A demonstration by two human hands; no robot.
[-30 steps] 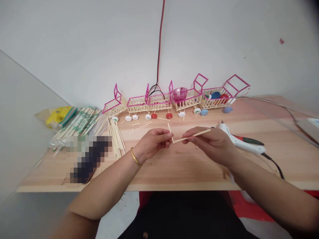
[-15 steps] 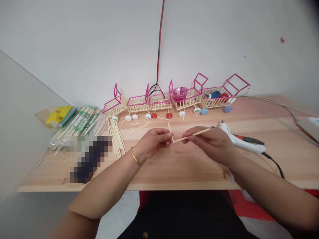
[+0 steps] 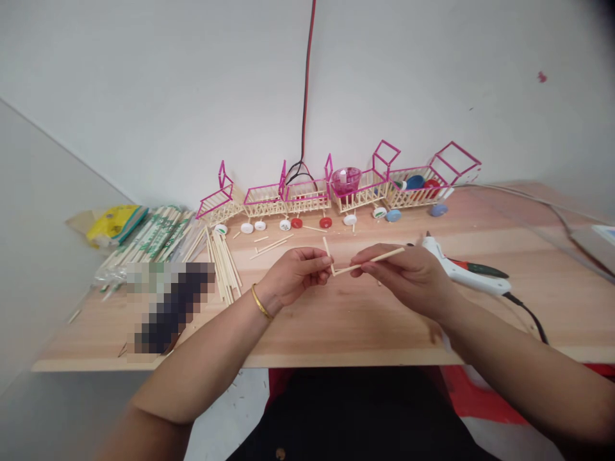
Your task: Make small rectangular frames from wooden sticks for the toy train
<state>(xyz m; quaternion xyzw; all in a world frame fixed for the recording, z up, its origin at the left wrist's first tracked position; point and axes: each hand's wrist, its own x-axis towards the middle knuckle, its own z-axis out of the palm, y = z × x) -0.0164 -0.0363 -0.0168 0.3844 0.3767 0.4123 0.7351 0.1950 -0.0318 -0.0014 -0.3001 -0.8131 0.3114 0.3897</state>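
Observation:
Above the middle of the table, my left hand [image 3: 300, 272] pinches a short wooden stick [image 3: 327, 251] between thumb and fingers. In my right hand [image 3: 401, 275] is a longer wooden stick [image 3: 389, 254], gripped by thumb and forefinger. The two sticks meet at their lower ends in an L-shaped corner; whether they are stuck together I cannot tell. Beyond my hands stands a row of small stick-built carts [image 3: 307, 197] with pink top rails and bottle-cap wheels [image 3: 325, 222]. A white glue gun [image 3: 464, 272] lies close to my right hand.
Loose sticks [image 3: 223, 269] lie left of my hands, beside bagged sticks [image 3: 161, 234] and a yellow packet [image 3: 115, 224]. A blurred dark object [image 3: 173, 314] is at the front left. Dark-handled pliers [image 3: 485, 270] lie behind the glue gun. A black cord [image 3: 531, 318] trails off the right side.

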